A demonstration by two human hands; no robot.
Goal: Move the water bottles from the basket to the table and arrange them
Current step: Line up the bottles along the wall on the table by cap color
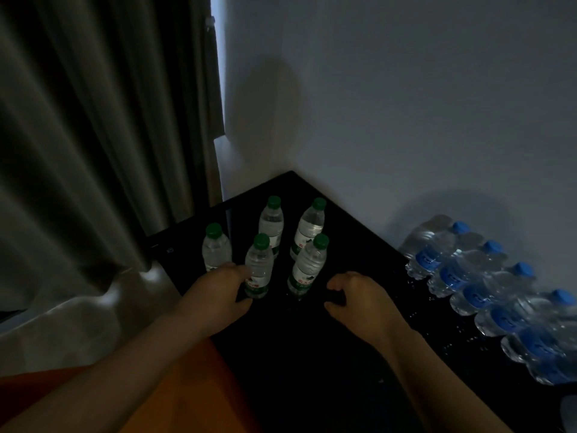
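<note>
Head view shows your left hand (218,292) with fingers grasping the front-left bottle (259,264) low on the counter (312,354), probably to square it with its four green-capped neighbours (271,221), while your right hand (356,296) hangs loosely curled, holding nothing.

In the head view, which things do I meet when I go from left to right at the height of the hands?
Curtain → left hand → green-capped bottle it holds → nearest free green-capped bottle → right hand → pack of blue-capped bottles.
</note>
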